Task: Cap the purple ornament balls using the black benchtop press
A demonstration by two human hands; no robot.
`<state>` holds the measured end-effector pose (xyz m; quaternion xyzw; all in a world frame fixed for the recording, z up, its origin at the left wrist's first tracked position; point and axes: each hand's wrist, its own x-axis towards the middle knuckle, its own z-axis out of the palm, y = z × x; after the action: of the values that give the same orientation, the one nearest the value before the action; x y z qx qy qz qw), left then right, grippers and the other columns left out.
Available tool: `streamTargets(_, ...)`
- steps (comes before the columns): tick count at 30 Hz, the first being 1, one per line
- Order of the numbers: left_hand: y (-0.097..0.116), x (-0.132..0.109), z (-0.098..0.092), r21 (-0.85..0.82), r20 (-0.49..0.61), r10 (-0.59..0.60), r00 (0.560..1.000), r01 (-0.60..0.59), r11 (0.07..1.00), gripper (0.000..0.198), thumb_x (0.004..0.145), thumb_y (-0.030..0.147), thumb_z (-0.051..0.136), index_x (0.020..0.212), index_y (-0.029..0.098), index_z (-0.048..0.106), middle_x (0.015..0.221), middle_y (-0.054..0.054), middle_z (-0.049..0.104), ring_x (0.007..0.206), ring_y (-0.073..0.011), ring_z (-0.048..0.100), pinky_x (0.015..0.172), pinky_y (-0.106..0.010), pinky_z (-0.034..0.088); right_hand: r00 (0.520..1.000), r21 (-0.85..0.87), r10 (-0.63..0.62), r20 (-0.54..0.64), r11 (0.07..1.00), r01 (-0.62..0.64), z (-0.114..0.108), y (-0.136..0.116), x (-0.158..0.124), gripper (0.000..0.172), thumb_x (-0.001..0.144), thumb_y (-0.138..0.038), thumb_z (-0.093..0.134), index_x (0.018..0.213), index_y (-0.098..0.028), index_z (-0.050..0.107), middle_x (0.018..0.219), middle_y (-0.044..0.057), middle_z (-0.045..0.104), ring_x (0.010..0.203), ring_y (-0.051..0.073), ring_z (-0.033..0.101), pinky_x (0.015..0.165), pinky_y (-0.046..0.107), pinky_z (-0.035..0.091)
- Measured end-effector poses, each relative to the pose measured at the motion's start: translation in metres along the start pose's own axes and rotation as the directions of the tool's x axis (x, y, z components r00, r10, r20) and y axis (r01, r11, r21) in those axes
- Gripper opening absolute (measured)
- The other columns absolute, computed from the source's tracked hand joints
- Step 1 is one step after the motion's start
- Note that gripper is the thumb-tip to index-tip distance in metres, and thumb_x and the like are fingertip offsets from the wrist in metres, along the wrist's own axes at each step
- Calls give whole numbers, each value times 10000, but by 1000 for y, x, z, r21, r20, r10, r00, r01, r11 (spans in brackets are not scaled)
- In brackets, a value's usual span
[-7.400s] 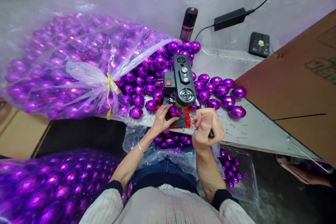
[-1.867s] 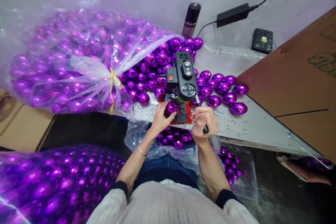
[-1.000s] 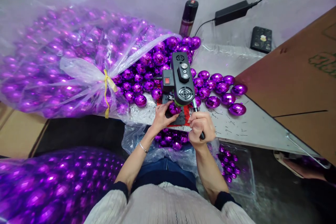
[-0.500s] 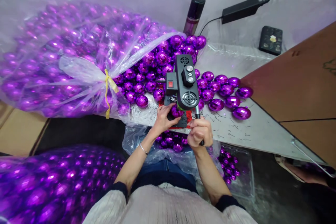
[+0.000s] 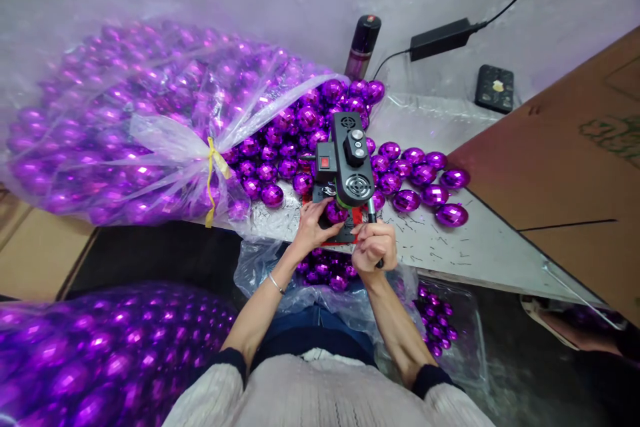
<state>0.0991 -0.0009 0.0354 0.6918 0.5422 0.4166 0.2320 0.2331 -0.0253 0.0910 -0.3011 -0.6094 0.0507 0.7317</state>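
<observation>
My left hand (image 5: 313, 225) has thumb and fingers curved round a shiny purple faceted ball (image 5: 336, 212), gripping it under the front end of a black machine (image 5: 354, 159). That machine has a red switch, silver buttons and round vents on top. Its lever handle (image 5: 373, 211) slants down at the right, and my right hand (image 5: 374, 245) is closed around the grip. The machine's dark base rests on a red patch of the table (image 5: 425, 240). Where the ball meets the machine's underside is hidden from above.
A large clear bag (image 5: 150, 113) of purple balls, tied with yellow string, lies left. Loose balls (image 5: 420, 175) spread to the right. Behind stand a dark can (image 5: 363, 47), a power adapter (image 5: 443, 39) and a black box (image 5: 494, 88). A cardboard box (image 5: 560, 167) borders the right.
The view has shifted slightly, so the background sits a little lower and further left. Both hands keep their holds on the ball and the lever handle.
</observation>
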Motion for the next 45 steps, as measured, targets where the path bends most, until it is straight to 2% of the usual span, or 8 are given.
streamTargets(13,-4,1,1,3,-40,81,996,-81,997,631,793,433,836,1333,200,605,1215,-122,742,1136,-287,685,1065,-485,476,996,-163,81,46,984,-72,-4,-26,41,351,1008,-199,460,658,-218,494,676,-15,566,604,116,573,561,282,453)
streamTargets(21,5,-67,-17,276,19,450,893,-437,856,886,852,693,664,1512,149,432,1395,-225,638,1329,-320,597,1169,-496,378,994,-171,57,98,984,-40,-6,-36,56,334,993,-178,484,662,-215,499,651,-13,567,632,128,587,572,291,416)
streamTargets(24,3,-65,-39,442,-70,384,921,-316,839,836,891,691,610,1509,148,457,1443,-240,598,1360,-344,559,1158,-497,373,994,-171,40,101,985,-22,-8,-30,45,323,993,-181,487,673,-217,509,636,-18,556,619,132,584,563,295,407)
streamTargets(28,-2,-26,-76,622,-318,74,945,149,769,544,1002,436,544,1450,127,541,1483,-256,560,1304,-376,568,1080,-521,423,994,-168,28,103,986,-10,-9,-28,41,326,998,-183,481,674,-220,502,635,-15,557,629,138,582,573,301,413)
streamTargets(34,-12,2,-90,658,-192,-139,971,233,716,471,964,242,559,1420,125,569,1444,-260,586,1241,-393,610,1022,-558,484,991,-169,34,128,986,-12,-10,-28,41,311,991,-177,493,682,-214,506,693,1,592,641,129,578,567,293,423)
streamTargets(38,-17,0,-90,407,-217,-141,966,221,887,499,923,280,639,1398,142,573,1442,-242,564,1297,-372,594,1061,-526,495,990,-164,31,138,986,-8,-11,-28,41,306,995,-183,490,691,-213,511,700,1,592,642,127,585,559,288,424)
streamTargets(41,-15,-2,-90,-107,-309,-260,915,239,965,601,826,422,765,1349,196,577,1376,-165,598,1263,-305,620,1049,-442,530,989,-166,37,144,986,-13,-11,-29,41,308,1001,-192,488,694,-213,508,709,1,595,651,128,593,566,287,431)
streamTargets(45,-6,-7,-86,-811,-61,-580,812,298,504,505,782,507,768,1178,234,616,1141,-61,699,1051,-217,699,950,-406,591,990,-170,44,135,985,-21,-10,-31,45,313,1002,-186,486,691,-211,500,695,-9,583,640,120,592,559,280,421)
